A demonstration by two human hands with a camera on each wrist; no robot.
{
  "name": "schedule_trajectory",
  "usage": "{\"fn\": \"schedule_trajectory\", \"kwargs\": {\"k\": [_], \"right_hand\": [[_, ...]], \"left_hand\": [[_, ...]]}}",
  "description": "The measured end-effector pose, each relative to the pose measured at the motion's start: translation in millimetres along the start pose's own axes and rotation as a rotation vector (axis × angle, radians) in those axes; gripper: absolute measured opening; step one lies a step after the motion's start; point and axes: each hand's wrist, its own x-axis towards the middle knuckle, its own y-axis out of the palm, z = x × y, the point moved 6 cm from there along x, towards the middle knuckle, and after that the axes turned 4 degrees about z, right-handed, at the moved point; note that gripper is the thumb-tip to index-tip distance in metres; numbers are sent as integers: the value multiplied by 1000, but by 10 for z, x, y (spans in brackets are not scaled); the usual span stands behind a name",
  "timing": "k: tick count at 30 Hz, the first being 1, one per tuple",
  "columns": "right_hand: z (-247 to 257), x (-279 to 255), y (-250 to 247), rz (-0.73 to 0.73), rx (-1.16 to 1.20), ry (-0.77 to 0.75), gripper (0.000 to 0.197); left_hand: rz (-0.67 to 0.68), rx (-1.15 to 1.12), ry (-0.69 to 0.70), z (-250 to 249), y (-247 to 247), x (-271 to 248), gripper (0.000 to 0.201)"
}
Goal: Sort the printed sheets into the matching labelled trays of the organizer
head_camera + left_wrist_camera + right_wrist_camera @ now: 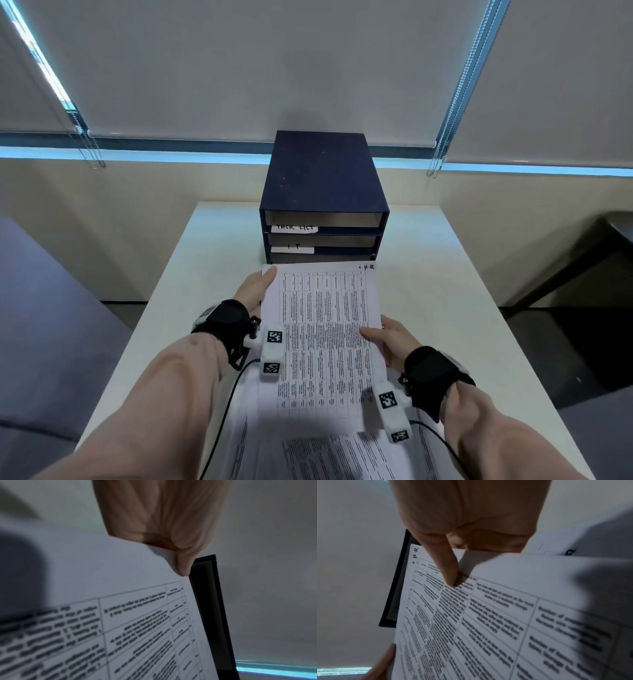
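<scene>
Progress: early to middle, judging by the layout. Dark navy box-shaped organizer [323,192] sits at the far end of the white bench [442,308], open slots facing the person. Top tray label [294,228] reads "TASK LIST", second label [293,247] reads "I.T"; the lower part of the organizer is hidden behind the lifted paper, so no third label readable. Top two slots look empty from here, but their depth is not fully visible. More printed pages [329,452] lie loose on the bench near the person, unsorted.

Current item: white printed sheet with a dense table and handwritten "H-R" in its far right corner [323,339], held up off the bench, its far edge close in front of the organizer's lower front. Contact with the organizer cannot be told.

Grip: left hand [258,291] grasps the sheet's left edge near the far corner, thumb on top. Right hand [390,339] pinches the right edge about midway, thumb on the printed face. Both clamped on the same sheet.

Left to do, likely: slide this sheet into a tray below "I.T", then handle the remaining pages.
</scene>
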Motion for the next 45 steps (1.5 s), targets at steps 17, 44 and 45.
{"fn": "schedule_trajectory", "kwargs": {"k": [17,44,45], "right_hand": [[-406,-40,7,-36,17,113,38],[600,1515,-222,-313,494,111,16],[682,1564,-154,-288,548,77,21]], "left_hand": [[-101,-151,-163,375,40,15,49],[-80,-744,-163,323,259,899,27],[-60,-795,-157,263,239,922,37]]}}
